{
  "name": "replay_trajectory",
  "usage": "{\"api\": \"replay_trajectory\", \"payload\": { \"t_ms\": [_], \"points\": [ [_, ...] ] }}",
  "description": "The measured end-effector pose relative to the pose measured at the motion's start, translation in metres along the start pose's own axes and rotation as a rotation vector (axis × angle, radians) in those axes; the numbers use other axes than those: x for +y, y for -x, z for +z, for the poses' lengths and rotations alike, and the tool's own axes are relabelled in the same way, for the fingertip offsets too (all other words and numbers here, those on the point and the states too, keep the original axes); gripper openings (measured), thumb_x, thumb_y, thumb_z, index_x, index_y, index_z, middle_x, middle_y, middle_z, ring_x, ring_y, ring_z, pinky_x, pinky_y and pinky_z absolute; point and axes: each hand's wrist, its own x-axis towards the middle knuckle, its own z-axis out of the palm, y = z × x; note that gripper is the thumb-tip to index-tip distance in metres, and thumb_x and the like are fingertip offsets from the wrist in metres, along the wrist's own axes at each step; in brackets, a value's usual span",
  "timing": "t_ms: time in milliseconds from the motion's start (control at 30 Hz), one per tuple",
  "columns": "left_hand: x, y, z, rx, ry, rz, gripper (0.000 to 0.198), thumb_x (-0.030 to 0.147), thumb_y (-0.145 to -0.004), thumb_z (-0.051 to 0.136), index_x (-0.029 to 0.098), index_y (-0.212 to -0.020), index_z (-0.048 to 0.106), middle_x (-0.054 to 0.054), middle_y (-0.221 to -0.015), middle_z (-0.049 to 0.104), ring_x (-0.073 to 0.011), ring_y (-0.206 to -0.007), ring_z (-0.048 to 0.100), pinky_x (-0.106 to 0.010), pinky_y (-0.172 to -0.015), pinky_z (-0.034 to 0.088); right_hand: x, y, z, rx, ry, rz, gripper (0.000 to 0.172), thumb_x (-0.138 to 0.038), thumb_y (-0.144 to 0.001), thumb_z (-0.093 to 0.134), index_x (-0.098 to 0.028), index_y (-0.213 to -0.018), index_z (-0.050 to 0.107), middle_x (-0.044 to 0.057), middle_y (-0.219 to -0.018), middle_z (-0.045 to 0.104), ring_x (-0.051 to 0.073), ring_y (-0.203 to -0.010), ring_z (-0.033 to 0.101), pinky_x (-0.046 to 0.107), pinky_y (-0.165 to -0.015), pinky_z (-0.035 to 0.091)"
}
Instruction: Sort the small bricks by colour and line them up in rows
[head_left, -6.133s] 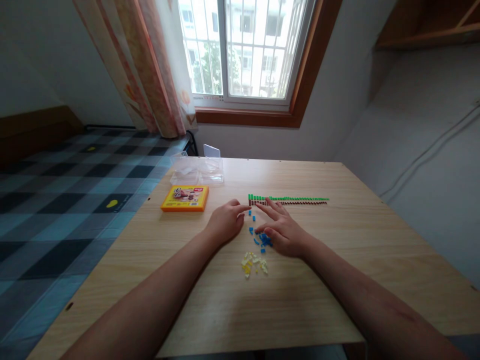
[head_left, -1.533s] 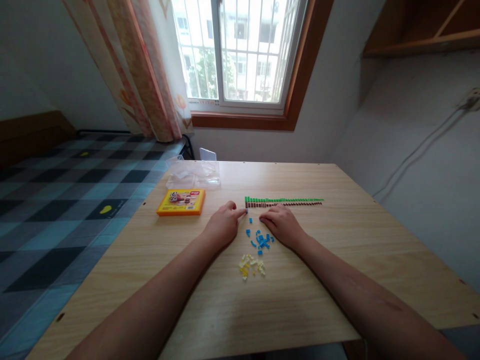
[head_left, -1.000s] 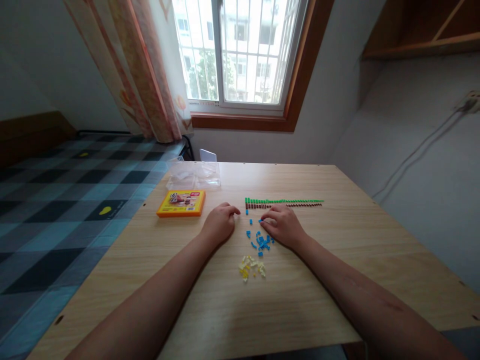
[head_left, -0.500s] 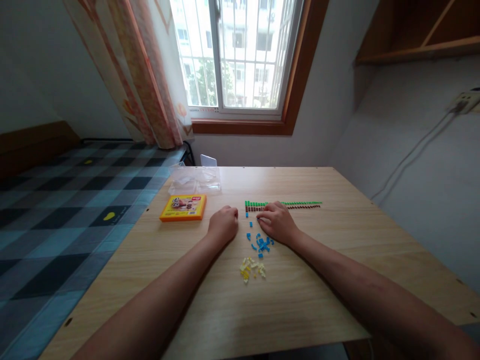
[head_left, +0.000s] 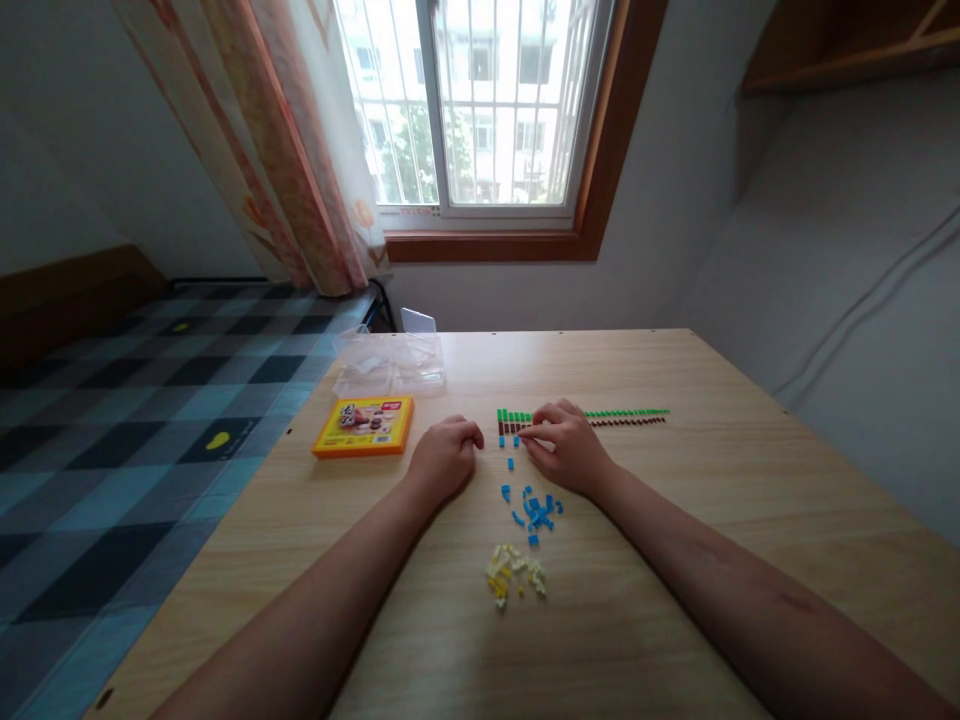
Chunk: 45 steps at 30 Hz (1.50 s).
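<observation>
My right hand (head_left: pixel 568 447) reaches over the rows, its thumb and forefinger pinched at a small blue brick (head_left: pixel 516 441). Another blue brick (head_left: pixel 502 441) stands just left of it, under the start of the brown row. On the table to the left rests my left hand (head_left: pixel 445 457), fingers curled in, with nothing seen in them. Two lines of little pieces, a green row (head_left: pixel 626 413) and a brown row (head_left: pixel 630 423), run partly behind my right hand. Nearer to me lie a loose pile of blue bricks (head_left: pixel 538 514) and a pile of pale and bright yellow pieces (head_left: pixel 514 574).
An orange-yellow box (head_left: pixel 364 427) lies left of my left hand. Behind it stand clear plastic trays (head_left: pixel 390 365). The wooden table (head_left: pixel 420 620) reaches to the wall below the window; a bed with a checked cover (head_left: pixel 150 440) adjoins on the left.
A second blue brick now shows at my right fingertips, beside the first one under the rows. The view has shifted slightly; my left hand stays resting on the table.
</observation>
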Motion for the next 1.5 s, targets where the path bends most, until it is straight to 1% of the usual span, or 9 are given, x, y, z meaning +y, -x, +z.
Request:
{"api": "replay_trajectory", "payload": {
  "t_ms": [100,167,267,367,567,733,967,1133,1500],
  "points": [
    [0.0005,-0.0013,0.0025,-0.018,0.034,0.067,0.037,0.007,-0.082,0.046,0.022,-0.084,0.080,-0.004,-0.089,0.071,-0.0162,-0.080,0.064,-0.029,-0.080,0.050,0.0010,-0.0011,-0.0004,-0.053,0.003,0.005,0.013,-0.025,-0.088,0.069,-0.028,-0.090,0.082,0.006,-0.090,0.067,0.023,-0.089,0.053,0.038,-0.082,0.041],
    [0.0003,-0.0021,0.0042,-0.035,0.036,0.087,0.039,0.005,-0.083,0.047,0.024,-0.088,0.081,-0.003,-0.091,0.072,-0.0155,-0.081,0.065,-0.029,-0.080,0.051,0.0008,-0.0024,0.0006,-0.080,0.004,0.005,0.013,-0.026,-0.088,0.069,-0.028,-0.090,0.082,0.006,-0.089,0.066,0.023,-0.088,0.053,0.038,-0.081,0.040],
    [-0.0019,-0.0022,0.0063,-0.060,0.027,0.090,0.039,0.005,-0.083,0.050,0.027,-0.091,0.082,-0.002,-0.093,0.072,-0.0147,-0.082,0.065,-0.028,-0.080,0.052,-0.0005,-0.0036,0.0020,-0.104,-0.005,-0.001,0.014,-0.026,-0.088,0.069,-0.029,-0.092,0.082,0.006,-0.087,0.066,0.022,-0.086,0.052,0.038,-0.080,0.040],
    [-0.0037,-0.0018,0.0079,-0.074,0.004,0.079,0.035,0.009,-0.084,0.055,0.028,-0.095,0.082,-0.002,-0.094,0.072,-0.0149,-0.082,0.065,-0.028,-0.079,0.052,-0.0018,-0.0039,0.0021,-0.112,-0.010,-0.011,0.015,-0.025,-0.089,0.069,-0.030,-0.095,0.082,0.006,-0.087,0.066,0.022,-0.085,0.052,0.037,-0.079,0.039],
    [0.0001,-0.0018,0.0075,-0.090,-0.061,0.064,0.034,0.013,-0.088,0.054,0.029,-0.097,0.082,-0.002,-0.095,0.073,-0.0149,-0.080,0.065,-0.027,-0.075,0.052,-0.0022,-0.0040,0.0025,-0.088,-0.026,-0.018,0.017,-0.028,-0.091,0.067,-0.031,-0.097,0.082,0.006,-0.086,0.065,0.022,-0.085,0.052,0.037,-0.078,0.039],
    [0.0022,-0.0020,0.0071,-0.096,-0.085,0.065,0.034,0.014,-0.090,0.052,0.029,-0.099,0.082,-0.002,-0.097,0.073,-0.0148,-0.081,0.066,-0.027,-0.074,0.052,-0.0029,-0.0044,0.0028,-0.102,-0.020,-0.029,0.016,-0.028,-0.091,0.067,-0.030,-0.096,0.082,0.006,-0.085,0.064,0.022,-0.084,0.052,0.036,-0.078,0.039],
    [0.0015,-0.0015,0.0080,-0.090,-0.113,0.069,0.034,0.014,-0.089,0.054,0.031,-0.102,0.081,-0.001,-0.098,0.073,-0.0155,-0.082,0.066,-0.027,-0.074,0.051,-0.0059,-0.0050,0.0027,-0.079,-0.005,-0.030,0.017,-0.027,-0.092,0.065,-0.028,-0.096,0.081,0.006,-0.085,0.065,0.022,-0.084,0.052,0.037,-0.078,0.039],
    [0.0015,-0.0013,0.0087,-0.080,-0.113,0.072,0.033,0.016,-0.090,0.054,0.030,-0.100,0.081,-0.001,-0.098,0.073,-0.0156,-0.082,0.066,-0.027,-0.074,0.051,-0.0063,-0.0056,0.0022,-0.103,-0.004,-0.024,0.015,-0.024,-0.089,0.067,-0.028,-0.092,0.081,0.006,-0.085,0.064,0.022,-0.085,0.052,0.036,-0.079,0.040],
    [0.0022,-0.0014,0.0088,-0.073,-0.122,0.071,0.036,0.013,-0.089,0.054,0.033,-0.104,0.081,-0.001,-0.097,0.073,-0.0154,-0.081,0.065,-0.027,-0.073,0.050,-0.0038,-0.0052,0.0035,-0.088,0.008,-0.039,0.016,-0.026,-0.091,0.066,-0.028,-0.093,0.082,0.006,-0.083,0.064,0.021,-0.083,0.051,0.035,-0.076,0.039]
  ]
}}
